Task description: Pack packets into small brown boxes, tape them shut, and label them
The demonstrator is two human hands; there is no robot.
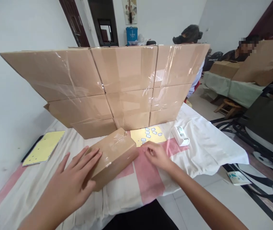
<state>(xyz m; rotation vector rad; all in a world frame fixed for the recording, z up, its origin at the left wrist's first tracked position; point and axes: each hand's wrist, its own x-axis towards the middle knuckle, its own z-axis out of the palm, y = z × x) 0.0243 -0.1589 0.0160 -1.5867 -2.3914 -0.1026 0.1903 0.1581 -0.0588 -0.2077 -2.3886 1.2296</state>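
Observation:
A small taped cardboard box (117, 150) lies on the cloth-covered table (210, 143) in front of me. My left hand (75, 177) rests flat on the box's near end, fingers spread. My right hand (157, 155) is at the near edge of a yellow sticker sheet (140, 135) that carries several small white-blue labels. Its fingers are curled together in a pinch at the sheet's edge; what they grip is too small to see. The box's right corner sits next to that hand.
A wall of taped cardboard boxes (117, 80) stands across the table's far side. A second yellow sheet (44, 147) lies at the left edge. A small white device (180, 135) sits right of the sticker sheet. Two people sit behind, by another table (232, 89) with boxes.

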